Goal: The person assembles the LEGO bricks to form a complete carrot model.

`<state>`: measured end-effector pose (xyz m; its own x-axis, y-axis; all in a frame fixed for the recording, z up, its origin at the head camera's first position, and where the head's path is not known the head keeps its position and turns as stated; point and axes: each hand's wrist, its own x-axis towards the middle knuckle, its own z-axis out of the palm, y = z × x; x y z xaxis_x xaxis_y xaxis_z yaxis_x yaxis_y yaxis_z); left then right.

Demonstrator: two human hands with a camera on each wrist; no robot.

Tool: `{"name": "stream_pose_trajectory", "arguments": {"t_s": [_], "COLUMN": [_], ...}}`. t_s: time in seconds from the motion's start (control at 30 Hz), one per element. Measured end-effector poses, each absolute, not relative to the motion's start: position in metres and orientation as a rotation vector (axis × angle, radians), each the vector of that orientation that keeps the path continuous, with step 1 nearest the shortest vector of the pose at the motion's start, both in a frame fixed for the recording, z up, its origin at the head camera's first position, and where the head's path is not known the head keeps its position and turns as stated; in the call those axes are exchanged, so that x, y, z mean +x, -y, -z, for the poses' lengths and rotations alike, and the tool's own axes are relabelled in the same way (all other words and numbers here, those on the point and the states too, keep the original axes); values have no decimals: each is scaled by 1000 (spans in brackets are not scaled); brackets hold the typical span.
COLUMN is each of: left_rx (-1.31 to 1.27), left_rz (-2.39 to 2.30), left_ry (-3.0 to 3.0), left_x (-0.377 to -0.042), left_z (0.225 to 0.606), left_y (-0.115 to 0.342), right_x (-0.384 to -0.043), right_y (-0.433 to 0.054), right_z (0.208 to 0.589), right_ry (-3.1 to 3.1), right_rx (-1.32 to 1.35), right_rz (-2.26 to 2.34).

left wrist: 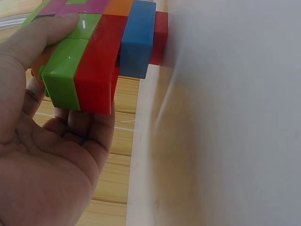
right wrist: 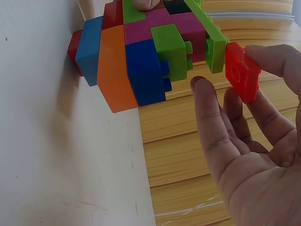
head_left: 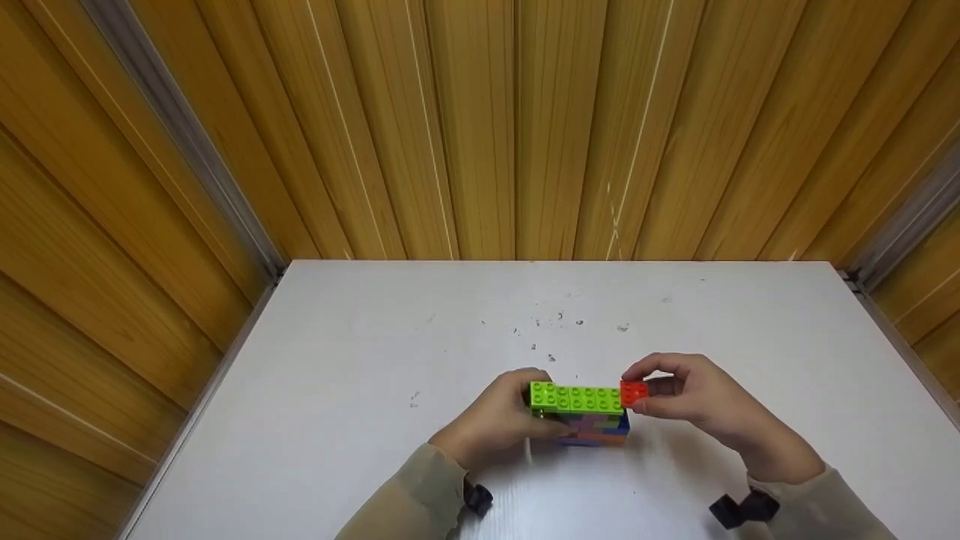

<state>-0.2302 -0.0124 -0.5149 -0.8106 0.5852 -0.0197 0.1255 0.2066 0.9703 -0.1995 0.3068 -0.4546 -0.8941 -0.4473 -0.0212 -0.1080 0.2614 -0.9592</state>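
A structure of coloured toy building bricks [head_left: 592, 427] stands on the white table, topped by a row of lime green studded plates [head_left: 577, 399]. My left hand [head_left: 506, 416] grips its left end, thumb on the near side and fingers behind, as the left wrist view shows. Between thumb and fingers of my right hand [head_left: 694, 390] is a small red brick [right wrist: 242, 72] with studs. It sits at the right end of the green row; whether the two touch I cannot tell. Red, blue, orange, pink and green bricks [right wrist: 117, 70] make up the layers underneath.
The white table [head_left: 337, 360] has dark scuff marks beyond the bricks. Wood-patterned panels [head_left: 480, 127] rise behind its far edge and at both sides, with grey metal posts at the corners. Black camera mounts [head_left: 742, 510] sit on both wrists.
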Motion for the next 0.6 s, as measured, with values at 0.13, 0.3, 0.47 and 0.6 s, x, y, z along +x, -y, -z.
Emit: {"name": "stream_pose_trajectory", "arguments": {"t_s": [0.13, 0.3, 0.47, 0.6], "left_rx": [656, 663, 670, 673], "left_rz": [-1635, -1644, -1632, -1623], "left_ry": [-2098, -2102, -2124, -2138], "left_x": [-230, -230, -231, -232], "left_z": [515, 516, 517, 517], "left_y": [13, 13, 13, 13], "right_x": [-198, -197, -197, -197], "right_y": [-305, -301, -298, -297], "right_z": [453, 454, 457, 459], "right_ry": [-2242, -2180, -2138, -2124], "right_rx": [-501, -538, -576, -602], "right_rz": [1685, 1735, 1763, 1769]}}
